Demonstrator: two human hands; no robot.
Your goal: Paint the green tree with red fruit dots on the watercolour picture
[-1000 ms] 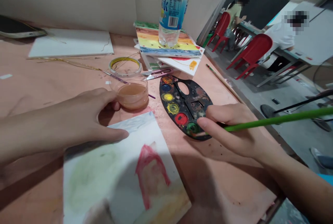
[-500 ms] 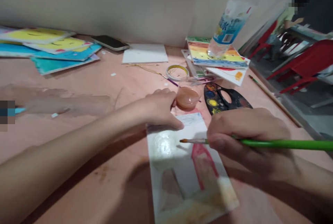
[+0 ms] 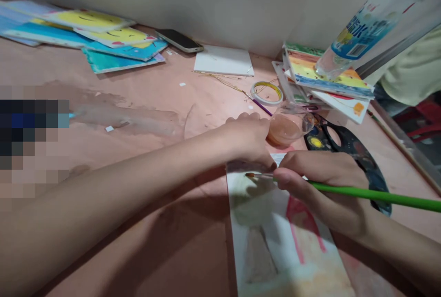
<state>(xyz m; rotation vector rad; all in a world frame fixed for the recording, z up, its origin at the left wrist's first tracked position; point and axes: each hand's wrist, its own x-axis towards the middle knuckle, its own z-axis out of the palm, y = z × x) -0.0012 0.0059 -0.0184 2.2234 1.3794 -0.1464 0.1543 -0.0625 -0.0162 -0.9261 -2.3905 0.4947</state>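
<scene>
The grip of the right hand (image 3: 320,186) is clenched on a slim green-handled paintbrush (image 3: 361,195), its small orange-tinged bristles over a white painted card (image 3: 265,209); from here I can't tell whether they touch it. The left hand (image 3: 246,138) is released, fingers loosely curled, its heel at the card's top edge.

In the head view, the card lies on the pink-papered desk (image 3: 193,99). At twelve o'clock from the card stands a clear glass jar of pinkish water (image 3: 285,130), just beside the left hand. At one o'clock lies a black oval paint palette (image 3: 354,159), under the right hand. Farther out at one o'clock, a stack of rainbow-painted boards (image 3: 327,74) sits beneath a clear plastic water bottle (image 3: 358,44).
</scene>
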